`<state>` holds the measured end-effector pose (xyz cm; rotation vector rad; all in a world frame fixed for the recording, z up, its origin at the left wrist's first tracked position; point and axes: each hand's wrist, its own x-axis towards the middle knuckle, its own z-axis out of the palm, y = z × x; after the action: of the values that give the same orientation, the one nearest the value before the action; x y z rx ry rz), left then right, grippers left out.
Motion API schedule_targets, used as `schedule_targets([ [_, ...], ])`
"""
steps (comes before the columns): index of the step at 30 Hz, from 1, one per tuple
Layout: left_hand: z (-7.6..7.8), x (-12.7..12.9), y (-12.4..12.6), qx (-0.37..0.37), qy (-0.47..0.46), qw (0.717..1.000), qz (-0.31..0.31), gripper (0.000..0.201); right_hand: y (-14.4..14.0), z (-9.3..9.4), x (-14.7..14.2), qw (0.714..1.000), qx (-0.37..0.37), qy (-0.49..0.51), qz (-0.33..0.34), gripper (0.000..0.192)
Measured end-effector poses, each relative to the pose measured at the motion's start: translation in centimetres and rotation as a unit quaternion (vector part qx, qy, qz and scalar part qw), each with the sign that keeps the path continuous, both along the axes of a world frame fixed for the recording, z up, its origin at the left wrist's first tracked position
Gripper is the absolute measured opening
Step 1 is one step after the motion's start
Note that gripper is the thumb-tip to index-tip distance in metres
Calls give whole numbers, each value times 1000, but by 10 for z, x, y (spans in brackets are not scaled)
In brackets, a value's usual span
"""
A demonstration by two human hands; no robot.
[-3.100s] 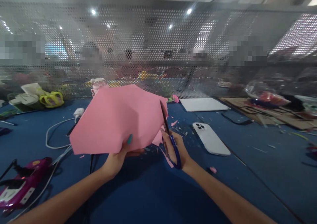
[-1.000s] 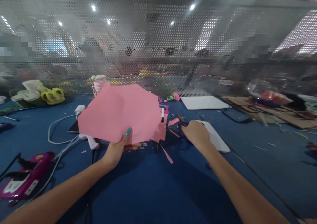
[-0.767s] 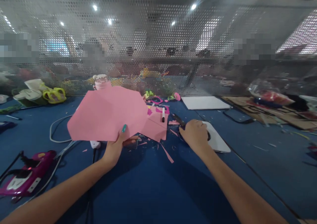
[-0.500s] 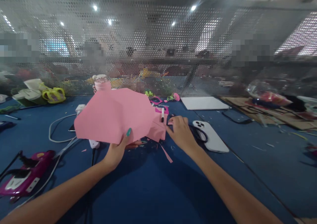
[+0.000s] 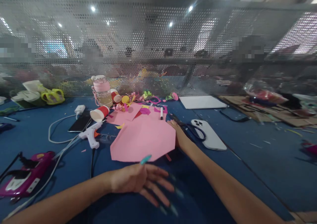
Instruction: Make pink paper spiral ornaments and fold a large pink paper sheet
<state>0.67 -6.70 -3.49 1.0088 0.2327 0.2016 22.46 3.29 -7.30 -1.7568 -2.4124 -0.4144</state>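
A large pink paper sheet (image 5: 143, 140) lies low over the blue table (image 5: 247, 171), in front of me. My right hand (image 5: 180, 136) is at the sheet's right edge and grips it, with the fingers partly hidden under the paper. My left hand (image 5: 142, 181) hovers open and blurred just in front of the sheet's near edge, fingers spread, touching nothing. Dark-handled scissors (image 5: 190, 130) lie on the table just right of my right hand, against a white phone (image 5: 210, 138).
A white glue gun (image 5: 91, 135), a red paper cup (image 5: 100, 113), a pink bottle (image 5: 102, 90), a marker (image 5: 161, 113) and paper scraps lie behind the sheet. A black phone (image 5: 80, 121) and cables are at left. A perforated metal screen (image 5: 158, 46) closes the back.
The scissors were set down by the phone. My right hand took the sheet's right edge, my left hand let go and pulled back, and the sheet dropped flat toward the table.
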Motion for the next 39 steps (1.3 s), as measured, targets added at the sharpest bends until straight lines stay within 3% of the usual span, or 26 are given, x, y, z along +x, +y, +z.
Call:
schedule_targets([
  [1,5,-1,-2,21,10,999,-43,69,0,1,0,1000,-9,3,-13,30],
  [2,10,-2,-3,59,20,997,-47,64,0,2,0,999,-21,6,-26,31],
  [4,19,-8,-1,202,38,977,51,51,-1,4,-1,998,-43,11,-42,32],
  [5,22,-11,2,307,60,942,124,44,0,6,-2,998,-52,13,-43,32],
  [6,23,-15,6,431,90,883,164,40,0,7,-3,997,-61,15,-41,32],
  [8,22,-21,15,625,151,745,176,42,1,10,-5,996,-77,21,-39,31],
  [10,16,-24,23,713,241,641,151,57,3,11,-6,995,-88,27,-42,31],
  [12,7,-23,27,739,311,586,121,70,5,12,-5,994,-95,32,-44,30],
  [16,-2,-17,24,729,376,569,62,76,2,13,-3,994,-93,40,-39,29],
  [22,5,-1,0,697,459,549,44,74,-8,30,-5,995,-95,26,-7,25],
  [30,0,29,-29,699,564,432,83,75,-8,38,-3,998,-65,13,-16,22],
  [33,12,32,-20,702,547,445,106,75,-8,37,2,998,-63,18,-27,24],
  [36,28,26,7,712,501,470,144,63,-10,34,2,997,-53,24,-44,26],
  [39,30,13,34,764,410,489,96,75,-11,26,-6,996,-37,24,-80,34],
])
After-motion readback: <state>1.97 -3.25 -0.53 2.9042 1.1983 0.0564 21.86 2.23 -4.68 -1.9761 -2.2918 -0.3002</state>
